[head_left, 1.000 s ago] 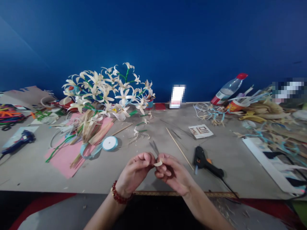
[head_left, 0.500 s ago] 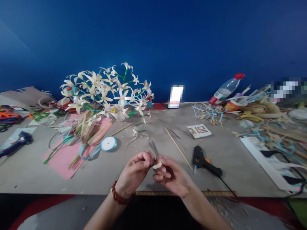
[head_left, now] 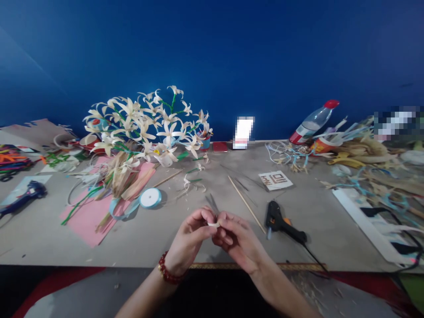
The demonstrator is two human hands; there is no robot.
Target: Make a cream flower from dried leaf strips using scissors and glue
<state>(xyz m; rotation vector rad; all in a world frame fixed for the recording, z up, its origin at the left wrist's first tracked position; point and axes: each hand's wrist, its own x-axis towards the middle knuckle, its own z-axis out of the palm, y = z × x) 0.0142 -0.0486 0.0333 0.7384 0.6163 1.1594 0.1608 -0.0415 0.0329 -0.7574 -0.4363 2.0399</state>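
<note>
Near the front edge of the table (head_left: 132,249), L hand (head_left: 194,238) & R hand (head_left: 243,245) pinch a small pale strip (head_left: 213,225) btwn their fingertips. Scissor blades (head_left: 212,204) poke out just past, partly hid by fingers. Black glue gun (head_left: 280,221) + thin stick (head_left: 245,204) on right, ribbon roll (head_left: 150,198) on left, white flowers (head_left: 168,128) behind

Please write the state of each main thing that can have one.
Left hand: closed on pale strip
Right hand: closed on pale strip
Pale strip: curved, in both hands
Scissors: blades slightly apart
White flowers: petals spread
Ribbon spool: lying flat, ribbon partly unwound
Black glue gun: lying down
Bottle: capped, leaning
Power strip: red light showing
</note>
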